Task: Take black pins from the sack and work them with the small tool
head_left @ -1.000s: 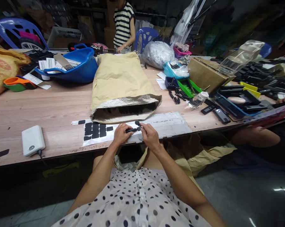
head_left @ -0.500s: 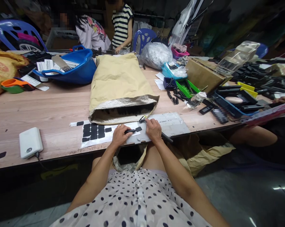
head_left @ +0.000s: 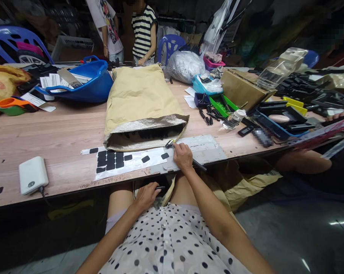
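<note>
My right hand (head_left: 183, 156) is closed around a small hammer, its metal head (head_left: 169, 144) just in front of the paper sack and its dark handle (head_left: 199, 164) sticking out below the hand. Under it lies a grey board (head_left: 207, 148). Below the table edge, my left hand (head_left: 147, 196) grips a small black piece (head_left: 160, 187) over the mouth of an open bag (head_left: 169, 190) between my thighs. On the table, a white sheet (head_left: 137, 163) carries several black rounded patches (head_left: 111, 160). The large yellowish sack (head_left: 140, 91) lies with its mouth toward me, dark pieces inside.
A white power bank (head_left: 33, 175) with a cable sits left. Behind it stands a blue basin (head_left: 80, 85) of small boxes. To the right are a green tray (head_left: 223, 104), a water bottle (head_left: 234, 119) and black parts. Two people stand across the table; another person's arm shows at right.
My left hand has drawn back from the board with the black piece, down below the table edge over the bag. My right hand keeps the hammer in place. One person opposite has straightened up.
</note>
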### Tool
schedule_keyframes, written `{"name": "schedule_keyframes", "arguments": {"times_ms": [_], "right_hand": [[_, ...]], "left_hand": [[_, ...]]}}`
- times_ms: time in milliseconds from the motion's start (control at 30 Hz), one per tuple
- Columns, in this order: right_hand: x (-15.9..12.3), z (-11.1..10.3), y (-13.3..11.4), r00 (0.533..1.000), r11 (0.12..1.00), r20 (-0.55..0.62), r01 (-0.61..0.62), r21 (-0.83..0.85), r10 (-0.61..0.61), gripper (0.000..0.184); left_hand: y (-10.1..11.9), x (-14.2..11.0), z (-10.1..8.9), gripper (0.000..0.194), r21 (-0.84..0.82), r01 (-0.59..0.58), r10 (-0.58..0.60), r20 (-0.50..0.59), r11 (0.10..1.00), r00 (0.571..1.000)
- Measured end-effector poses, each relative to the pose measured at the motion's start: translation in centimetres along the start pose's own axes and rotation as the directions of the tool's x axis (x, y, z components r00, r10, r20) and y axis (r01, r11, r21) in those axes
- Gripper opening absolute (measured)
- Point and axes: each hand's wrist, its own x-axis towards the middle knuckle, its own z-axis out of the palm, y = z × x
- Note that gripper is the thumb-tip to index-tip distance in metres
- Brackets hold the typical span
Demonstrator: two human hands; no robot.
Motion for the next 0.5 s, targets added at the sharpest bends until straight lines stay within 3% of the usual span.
{"name": "schedule_keyframes", "arguments": {"times_ms": [67,167,233,300,333,400,467,500], "right_hand": [[0.0,0.0,-0.1,1.000,1.000,0.008,-0.006,-0.005,0.006,0.033],[0.0,0.0,-0.2,1.000,1.000,0.021,-0.014,-0.011,0.014,0.034],[0.0,0.0,-0.2,1.000,1.000,0.025,-0.018,-0.009,0.018,0.035],[-0.1,-0.1,-0.3,0.999,1.000,0.025,-0.019,0.000,0.019,0.035],[-0.1,-0.1,-0.3,1.000,1.000,0.024,-0.020,0.005,0.019,0.035],[-0.1,-0.1,-0.4,1.000,1.000,0.024,-0.020,0.014,0.020,0.035],[0.0,-0.2,-0.4,0.999,1.000,0.027,-0.021,0.020,0.020,0.034],[0.0,-0.2,-0.4,0.999,1.000,0.029,-0.020,0.023,0.020,0.034]], "left_hand": [[-0.2,0.2,0.0,0.025,0.080,0.136,-0.143,0.096,0.987,0.985],[0.5,0.7,-1.1,0.020,0.079,0.117,-0.128,0.148,0.990,0.981],[1.3,1.7,-2.7,0.014,-0.010,0.020,-0.020,0.045,1.000,0.999],[1.8,3.7,-5.0,0.015,-0.094,-0.055,0.035,-0.199,0.994,0.979],[1.6,5.0,-6.3,0.017,-0.121,-0.055,0.008,-0.359,0.991,0.933],[0.5,8.0,-9.1,0.018,-0.150,0.017,-0.110,-0.641,0.989,0.760],[-1.7,10.9,-11.4,0.015,-0.231,0.180,-0.292,-0.779,0.956,0.554],[-3.0,12.1,-12.4,0.014,-0.286,0.264,-0.382,-0.789,0.921,0.480]]}}
